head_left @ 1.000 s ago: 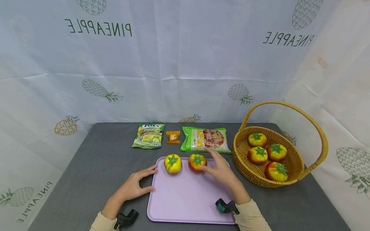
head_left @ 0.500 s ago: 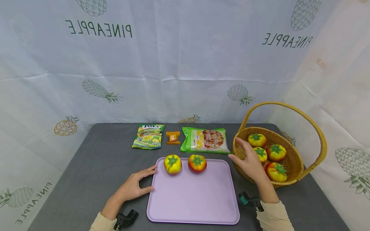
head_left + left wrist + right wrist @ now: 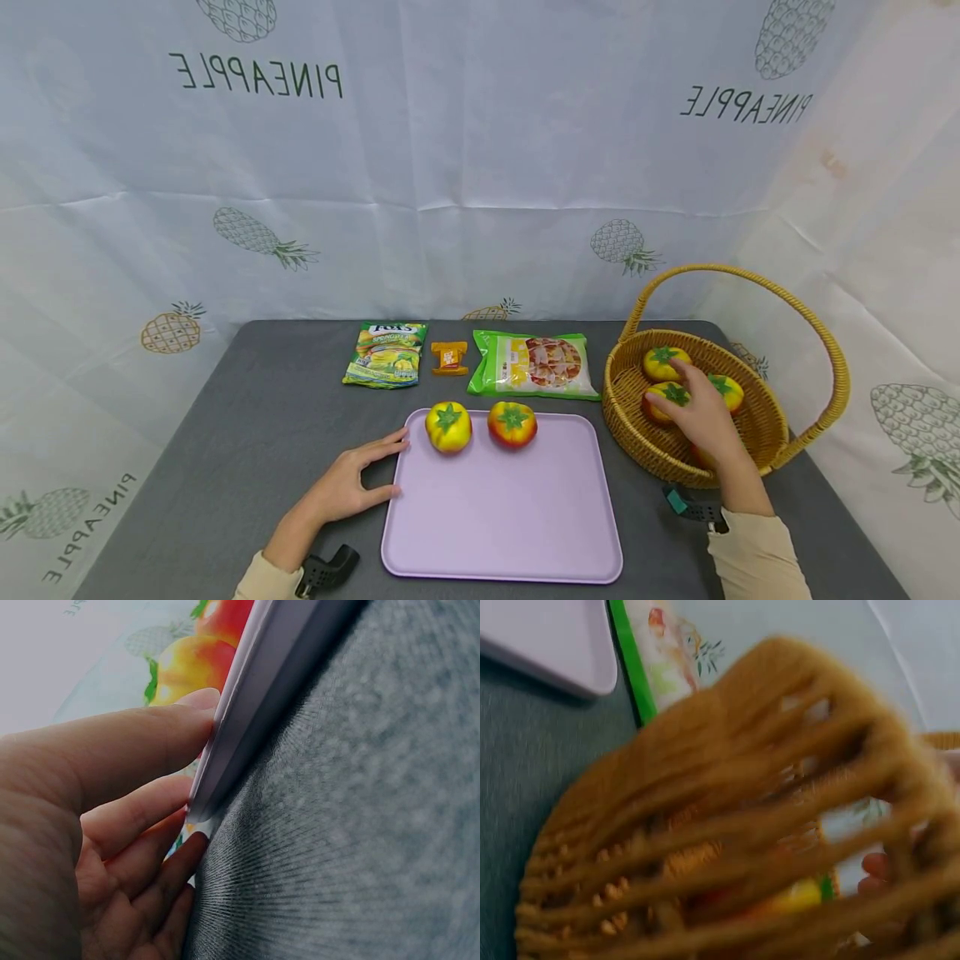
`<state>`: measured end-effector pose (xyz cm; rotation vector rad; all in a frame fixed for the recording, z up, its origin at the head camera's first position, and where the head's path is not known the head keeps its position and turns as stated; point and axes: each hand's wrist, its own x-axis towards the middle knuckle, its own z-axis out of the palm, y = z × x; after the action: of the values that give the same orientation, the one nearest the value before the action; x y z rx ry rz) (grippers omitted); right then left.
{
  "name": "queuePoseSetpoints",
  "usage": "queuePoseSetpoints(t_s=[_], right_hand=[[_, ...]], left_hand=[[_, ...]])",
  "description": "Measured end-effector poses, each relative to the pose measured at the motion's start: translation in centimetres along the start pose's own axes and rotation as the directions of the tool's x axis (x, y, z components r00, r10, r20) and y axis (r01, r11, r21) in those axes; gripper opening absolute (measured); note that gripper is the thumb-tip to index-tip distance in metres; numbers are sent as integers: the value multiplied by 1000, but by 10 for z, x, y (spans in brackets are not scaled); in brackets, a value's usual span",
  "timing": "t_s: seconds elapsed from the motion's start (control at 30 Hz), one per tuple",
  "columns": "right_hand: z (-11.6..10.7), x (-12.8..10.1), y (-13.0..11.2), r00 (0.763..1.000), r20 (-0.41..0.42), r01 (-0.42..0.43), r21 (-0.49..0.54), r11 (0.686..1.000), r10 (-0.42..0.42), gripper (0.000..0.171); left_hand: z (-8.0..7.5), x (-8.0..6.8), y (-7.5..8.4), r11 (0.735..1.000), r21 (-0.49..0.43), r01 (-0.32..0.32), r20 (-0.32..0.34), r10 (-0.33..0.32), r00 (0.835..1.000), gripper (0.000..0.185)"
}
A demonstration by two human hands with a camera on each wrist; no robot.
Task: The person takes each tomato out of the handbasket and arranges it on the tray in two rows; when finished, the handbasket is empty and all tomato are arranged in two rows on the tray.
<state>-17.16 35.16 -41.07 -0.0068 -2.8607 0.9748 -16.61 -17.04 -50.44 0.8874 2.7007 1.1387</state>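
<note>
My left hand [image 3: 348,483] rests at the left rim of a pale purple tray [image 3: 502,508], thumb and fingertips touching it with the fingers extended. At the tray's far edge sit a yellow fruit [image 3: 448,429] and a red-and-yellow fruit [image 3: 512,423], each with a green star-shaped leaf top. Inside the wicker basket [image 3: 621,421], my right hand [image 3: 708,425] reaches over several similar fruits, thumb and fingers spread about a front fruit [image 3: 666,403]. Another fruit [image 3: 663,364] lies just behind the fingertips. The hand partly covers the others. In the right wrist view the basket weave [image 3: 705,765] hides most of the hand.
Along the table's back lie a green-and-yellow candy bag [image 3: 386,356], a small orange packet [image 3: 450,357] and a green-and-white food bag [image 3: 534,364]. The basket's tall handle [image 3: 825,342] arches up on the right. A pineapple-print cloth [image 3: 450,167] hangs behind the grey table [image 3: 247,433].
My right hand has left the red-and-yellow fruit on the tray and moved right, over the basket rim and in among the fruits. The left hand stays at the tray's rim.
</note>
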Motion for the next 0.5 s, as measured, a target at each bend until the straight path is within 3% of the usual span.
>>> queuePoseSetpoints(t_s=[0.17, 0.5], right_hand=[[-1, 1, 7, 997, 50, -60, -53, 997, 63, 87], [6, 4, 17, 991, 65, -108, -132, 985, 117, 84]], left_hand=[[0, 0, 0, 1000, 4, 2, -2, -2, 1000, 59], [0, 0, 0, 1000, 3, -1, 1, 1, 1000, 59]])
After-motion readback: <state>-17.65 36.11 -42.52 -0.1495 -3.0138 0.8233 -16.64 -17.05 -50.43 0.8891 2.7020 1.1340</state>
